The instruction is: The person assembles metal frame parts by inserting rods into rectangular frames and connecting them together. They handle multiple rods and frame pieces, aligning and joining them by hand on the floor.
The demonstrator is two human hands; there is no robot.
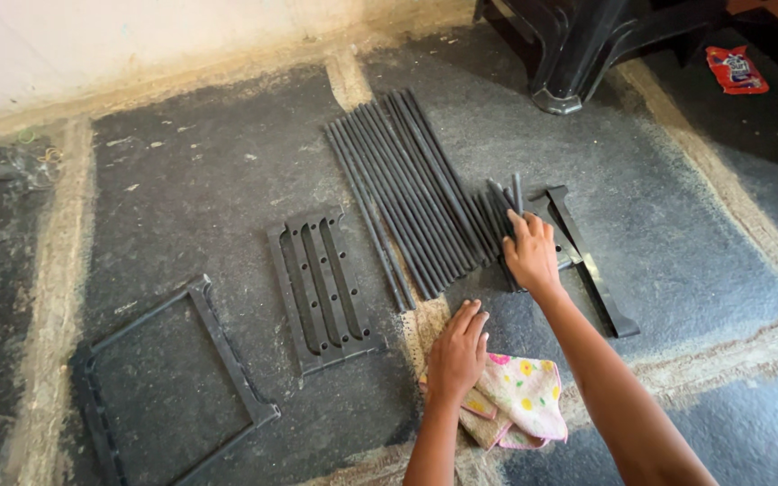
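Rods gathered beside the long row

Short black rods (503,211) stand bunched in the right hand (530,255), whose fingers are closed around their lower part; their tops point up and away from the person. Just left of this bunch lies the row of long black rods (402,189), its long axis running away and slightly leftward. The left hand (457,353) is nearer to the person, fingers loosely bent, holding nothing, touching the floral cloth (524,396). A slotted black panel (321,288) lies left of the row.

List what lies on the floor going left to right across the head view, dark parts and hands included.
Open rectangular frame → slotted panel → row of long black rods → left hand → right hand gripping a small bundle of rods → angled bracket → red wrapper.
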